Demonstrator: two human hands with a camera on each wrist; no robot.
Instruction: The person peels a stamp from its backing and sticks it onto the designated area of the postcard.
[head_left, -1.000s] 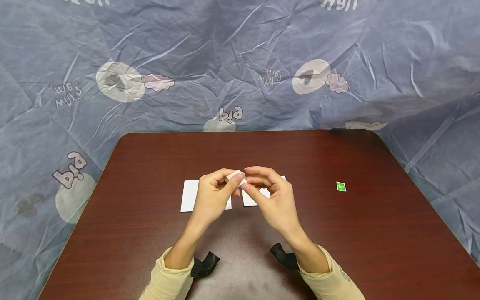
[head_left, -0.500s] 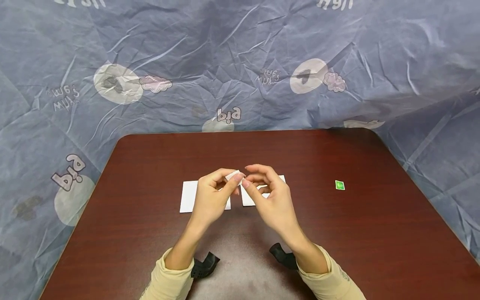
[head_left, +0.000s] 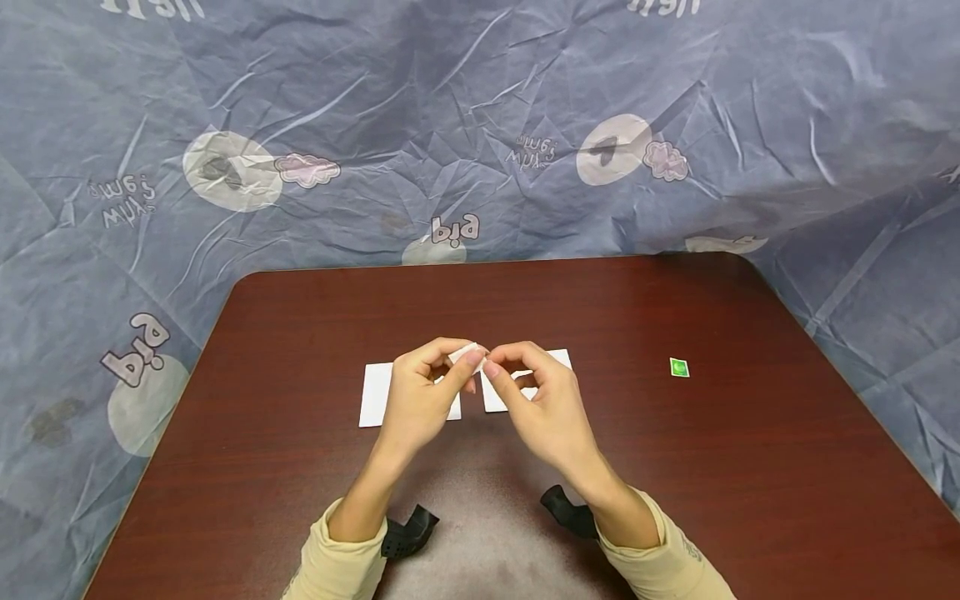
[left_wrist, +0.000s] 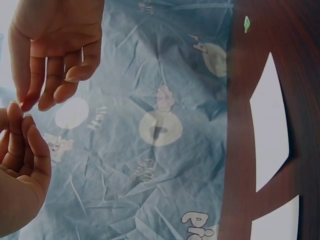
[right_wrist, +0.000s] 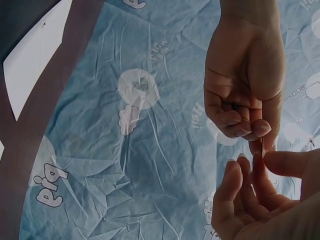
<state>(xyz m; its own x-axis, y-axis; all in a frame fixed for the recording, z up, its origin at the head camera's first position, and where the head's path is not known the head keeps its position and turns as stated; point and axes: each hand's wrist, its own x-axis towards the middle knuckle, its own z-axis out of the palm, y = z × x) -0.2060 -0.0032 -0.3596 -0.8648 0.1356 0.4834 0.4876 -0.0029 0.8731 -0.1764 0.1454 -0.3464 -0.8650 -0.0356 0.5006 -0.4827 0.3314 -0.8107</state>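
Over the middle of the table, my left hand [head_left: 420, 396] pinches a small white paper-like square [head_left: 463, 353] between thumb and index finger. The thumb and index finger of my right hand [head_left: 547, 404] pinch together at the square's right corner. In the right wrist view the square shows only as a thin edge [right_wrist: 263, 144] between both hands' fingertips. Behind the hands lie two white sheets: the left sheet [head_left: 376, 392] and the right sheet [head_left: 493, 401], both partly covered by the hands in the head view.
A small green square with a white border [head_left: 679, 367] lies on the right part of the dark red-brown table [head_left: 750, 467]. A patterned blue-grey cloth [head_left: 480, 100] hangs beyond the table's far edge. Black wrist mounts [head_left: 408, 532] sit at both sleeves.
The right index finger has come down from a raised position to the thumb at the square's corner. The left hand keeps its grip, nearly still. The head view has shifted slightly.
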